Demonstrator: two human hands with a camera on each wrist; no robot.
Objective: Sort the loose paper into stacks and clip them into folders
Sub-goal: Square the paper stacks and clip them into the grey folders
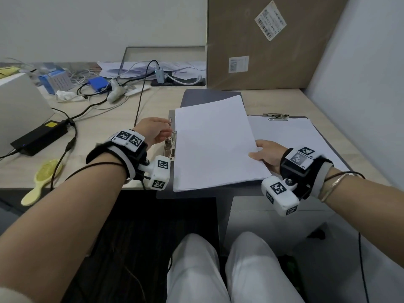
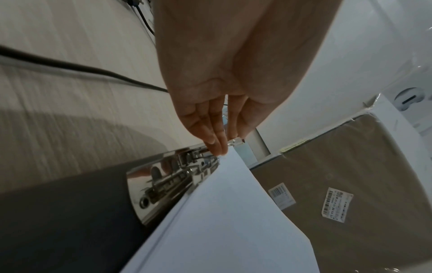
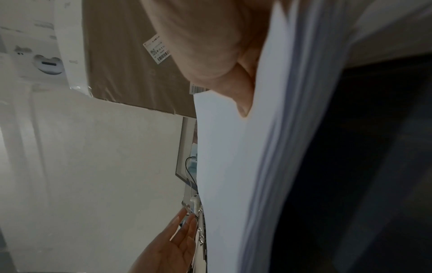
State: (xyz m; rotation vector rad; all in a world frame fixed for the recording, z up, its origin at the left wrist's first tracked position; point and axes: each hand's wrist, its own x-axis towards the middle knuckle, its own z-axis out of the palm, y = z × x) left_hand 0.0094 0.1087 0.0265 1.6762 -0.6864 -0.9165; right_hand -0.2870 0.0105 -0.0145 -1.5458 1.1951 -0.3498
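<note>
A grey folder (image 1: 197,96) lies open on the desk, its metal lever clip (image 1: 170,147) (image 2: 163,184) along the left side. A thick stack of white paper (image 1: 214,145) (image 2: 233,212) (image 3: 224,166) lies on it beside the clip. My left hand (image 1: 167,126) (image 2: 228,146) pinches the raised clip lever (image 1: 170,122) (image 2: 237,142) between thumb and fingertips. My right hand (image 1: 260,150) grips the stack's right edge, with the thumb (image 3: 243,109) on top and the fingers hidden beneath. A second grey clipboard (image 1: 329,139) on the right holds paper under its clip (image 1: 276,116).
A large cardboard box (image 1: 262,51) stands at the back right against a white partition. On the left are a black power adapter (image 1: 39,137), cables, blue boxes (image 1: 53,80) and a yellow hairbrush (image 1: 43,178). The desk's front edge runs just below the folder.
</note>
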